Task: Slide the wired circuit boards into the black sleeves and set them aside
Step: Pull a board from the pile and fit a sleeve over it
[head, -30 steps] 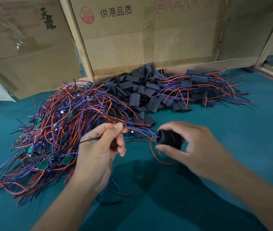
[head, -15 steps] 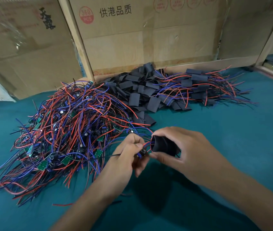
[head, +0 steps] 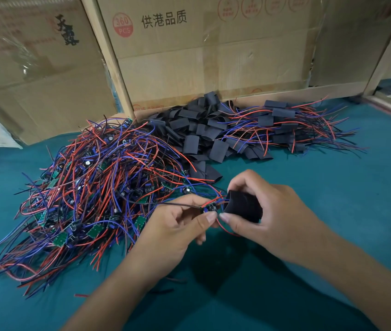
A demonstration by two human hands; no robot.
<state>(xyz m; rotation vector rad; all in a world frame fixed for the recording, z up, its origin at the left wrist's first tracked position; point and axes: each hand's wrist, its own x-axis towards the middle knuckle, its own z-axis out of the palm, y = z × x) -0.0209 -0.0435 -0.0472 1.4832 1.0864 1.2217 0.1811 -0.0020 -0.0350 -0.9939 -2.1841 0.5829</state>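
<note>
From the head view, I am looking down at a green table (head: pixel 333 199). My left hand (head: pixel 173 225) is pinching a small circuit board (head: pixel 210 207) with thin wires on it, between the thumb and the first finger. My right hand (head: pixel 268 216) is curling round a black sleeve (head: pixel 243 206) and squeezing it so its mouth is gaping toward the board. The board is sitting just beside that mouth, maybe touching it, but it is not inside yet.

On the left, a big messy pile of boards with red and blue wires (head: pixel 89 194) is waiting. Far in the middle, a heap of empty black sleeves (head: pixel 197 132) is lying by the cardboard boxes (head: pixel 189 56). Far on the right, the finished ones (head: pixel 292 125) are resting in a bunch, with wires poking out of their sleeves.

I think I am doing the sliding-in step now. Next I am going to need to line the board up with the mouth and push it straight in, keeping the loose wires from catching on the rim. Then it is going over to the far right bunch.
</note>
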